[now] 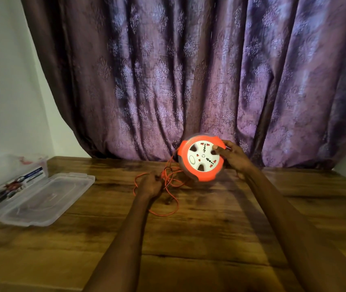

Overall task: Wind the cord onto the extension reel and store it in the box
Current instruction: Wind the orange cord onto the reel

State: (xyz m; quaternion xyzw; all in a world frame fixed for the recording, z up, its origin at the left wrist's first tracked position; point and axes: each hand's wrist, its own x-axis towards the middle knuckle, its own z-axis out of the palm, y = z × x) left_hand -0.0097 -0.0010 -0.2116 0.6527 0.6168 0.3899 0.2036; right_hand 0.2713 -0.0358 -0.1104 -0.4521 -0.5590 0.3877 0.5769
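Note:
A round orange and white extension reel [201,158] is tilted up on its edge at the far side of the wooden table [189,239], its socket face turned toward me. My right hand [234,155] grips its right rim, thumb on the white face. An orange cord [168,199] runs from the reel and lies in loose loops on the table. My left hand [150,184] is closed around part of that cord, left of the reel. A clear plastic box [5,178] stands at the far left.
The box's clear lid [45,199] lies flat beside it on the table. A purple patterned curtain [189,81] hangs directly behind the table's far edge. A white wall is at the left.

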